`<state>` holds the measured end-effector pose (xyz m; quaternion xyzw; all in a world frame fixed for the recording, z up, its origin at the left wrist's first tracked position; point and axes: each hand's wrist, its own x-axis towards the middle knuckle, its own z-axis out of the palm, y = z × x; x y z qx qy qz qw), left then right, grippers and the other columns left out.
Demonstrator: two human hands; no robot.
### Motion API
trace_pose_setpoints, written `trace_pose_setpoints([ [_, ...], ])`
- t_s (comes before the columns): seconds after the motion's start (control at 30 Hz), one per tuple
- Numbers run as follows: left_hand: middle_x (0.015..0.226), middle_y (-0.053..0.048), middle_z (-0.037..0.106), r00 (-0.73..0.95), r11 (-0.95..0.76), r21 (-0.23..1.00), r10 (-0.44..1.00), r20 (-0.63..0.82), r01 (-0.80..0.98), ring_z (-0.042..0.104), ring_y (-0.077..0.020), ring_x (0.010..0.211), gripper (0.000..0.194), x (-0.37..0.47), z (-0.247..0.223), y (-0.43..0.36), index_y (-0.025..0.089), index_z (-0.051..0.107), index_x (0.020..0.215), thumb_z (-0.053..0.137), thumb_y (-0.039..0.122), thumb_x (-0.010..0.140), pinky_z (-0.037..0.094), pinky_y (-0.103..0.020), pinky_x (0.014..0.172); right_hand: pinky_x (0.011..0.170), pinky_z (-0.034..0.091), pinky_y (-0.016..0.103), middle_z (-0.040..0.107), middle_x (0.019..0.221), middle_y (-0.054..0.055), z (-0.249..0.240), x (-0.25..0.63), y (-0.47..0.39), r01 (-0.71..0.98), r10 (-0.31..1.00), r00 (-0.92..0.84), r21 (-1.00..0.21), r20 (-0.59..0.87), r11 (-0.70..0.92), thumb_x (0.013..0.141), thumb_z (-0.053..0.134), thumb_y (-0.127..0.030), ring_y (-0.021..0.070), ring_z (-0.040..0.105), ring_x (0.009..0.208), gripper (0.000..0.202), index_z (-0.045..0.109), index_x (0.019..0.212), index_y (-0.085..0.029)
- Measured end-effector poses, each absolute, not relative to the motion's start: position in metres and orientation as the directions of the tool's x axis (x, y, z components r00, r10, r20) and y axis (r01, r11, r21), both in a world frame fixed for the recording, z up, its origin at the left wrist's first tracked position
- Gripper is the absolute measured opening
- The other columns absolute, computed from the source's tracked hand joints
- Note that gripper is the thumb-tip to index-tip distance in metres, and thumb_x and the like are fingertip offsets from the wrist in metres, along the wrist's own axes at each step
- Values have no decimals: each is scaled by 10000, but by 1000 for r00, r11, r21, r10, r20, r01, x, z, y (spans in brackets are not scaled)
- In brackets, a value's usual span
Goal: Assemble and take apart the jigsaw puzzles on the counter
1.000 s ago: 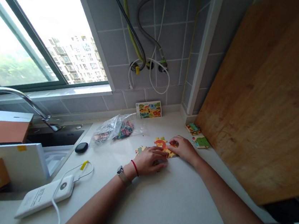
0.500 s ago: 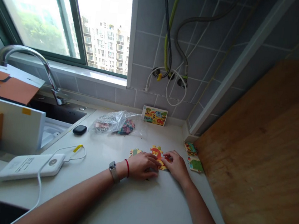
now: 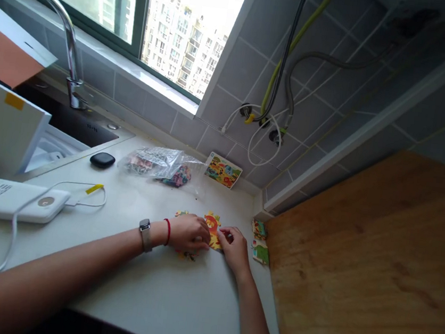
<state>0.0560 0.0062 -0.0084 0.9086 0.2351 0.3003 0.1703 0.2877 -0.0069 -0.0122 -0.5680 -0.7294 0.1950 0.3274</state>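
Note:
Orange and yellow puzzle pieces with a lion picture [image 3: 212,226] lie on the white counter between my two hands. My left hand [image 3: 190,232], with a watch and a red band at the wrist, rests at their left edge with bent fingers pressed together; what it grips, if anything, is hidden. More puzzle pieces [image 3: 188,256] peek out from under it. On the right side, my right hand [image 3: 234,247] pinches at the edge of the lion pieces with thumb and index finger. Further right lie green puzzle pieces [image 3: 260,251] beside the wooden board.
A picture card [image 3: 223,170] leans against the tiled wall. Left of it lies a clear plastic bag [image 3: 153,162] with colourful pieces. A black case [image 3: 102,160], a white power bank with cable [image 3: 13,200] and the sink [image 3: 69,131] are at the left. A wooden board [image 3: 372,259] stands right.
The camera view has tilted and shifted, so the counter and hands appear further left. Both hands stay at the lion pieces, with little other visible movement.

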Motion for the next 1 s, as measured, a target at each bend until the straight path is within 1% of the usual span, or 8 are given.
trace_pose_setpoints([
  [0.1, 863, -67, 752, 720, -808, 433, 569, 398, 400, 687, -202, 789, 265, 46, -2, 13, 233, 758, 906, 548, 380, 974, 508, -299, 769, 706, 523, 318, 705, 848, 69, -13, 288, -6, 703, 956, -142, -653, 258, 280, 859, 634, -434, 202, 633, 722, 269, 759, 861, -195],
  [0.27, 826, -84, 691, 634, -738, 392, 674, 380, 550, 660, -208, 766, 311, 37, 3, 19, 204, 730, 827, 519, 378, 976, 474, -298, 684, 698, 512, 312, 699, 856, 67, -14, 286, -6, 696, 954, -106, -665, 280, 272, 886, 600, -448, 188, 603, 702, 292, 739, 857, -193],
  [0.43, 816, -83, 678, 545, -652, 422, 758, 358, 630, 650, -197, 721, 433, 40, -2, 19, 199, 701, 766, 450, 459, 1005, 454, -296, 654, 672, 516, 299, 725, 842, 72, -13, 277, -11, 606, 957, -55, -752, 284, 258, 902, 591, -486, 200, 640, 747, 331, 721, 876, -183],
  [0.53, 796, -86, 705, 361, -481, 517, 876, 319, 708, 663, -204, 724, 573, 40, 2, 21, 198, 691, 729, 339, 534, 1033, 444, -299, 659, 654, 512, 286, 729, 814, 57, -11, 270, -16, 534, 963, -99, -803, 250, 263, 906, 608, -503, 186, 638, 711, 344, 724, 893, -179],
  [0.67, 750, -80, 731, 44, -175, 659, 977, 211, 731, 689, -222, 766, 663, 31, 14, 26, 203, 704, 699, 246, 529, 1051, 442, -303, 691, 615, 473, 276, 699, 778, 36, -6, 257, -26, 538, 937, -238, -768, 257, 347, 922, 618, -471, 162, 583, 650, 306, 733, 848, -198],
  [0.8, 780, -85, 745, -36, -92, 691, 985, 168, 717, 699, -240, 802, 673, 26, 18, 29, 204, 718, 710, 247, 553, 1041, 447, -312, 706, 615, 487, 287, 678, 828, 40, 0, 242, -38, 519, 877, -390, -720, 281, 462, 907, 650, -457, 175, 595, 691, 247, 731, 896, -224],
  [0.9, 798, -87, 751, -13, -104, 688, 987, 162, 718, 701, -231, 803, 672, 27, 13, 29, 200, 723, 722, 250, 555, 1041, 458, -309, 725, 785, 561, 355, 676, 1043, 82, 1, 233, -44, 502, 830, -471, -683, 299, 531, 805, 777, -484, 250, 649, 962, 355, 726, 1070, -254],
  [1.0, 811, -90, 755, 34, -133, 676, 987, 157, 724, 701, -231, 789, 662, 31, 8, 28, 200, 729, 739, 255, 549, 1043, 466, -315, 726, 1051, 494, 479, 616, 1290, 121, 1, 228, -47, 531, 808, -508, -630, 298, 567, 700, 873, -491, 323, 570, 1231, 676, 649, 1301, -280],
])
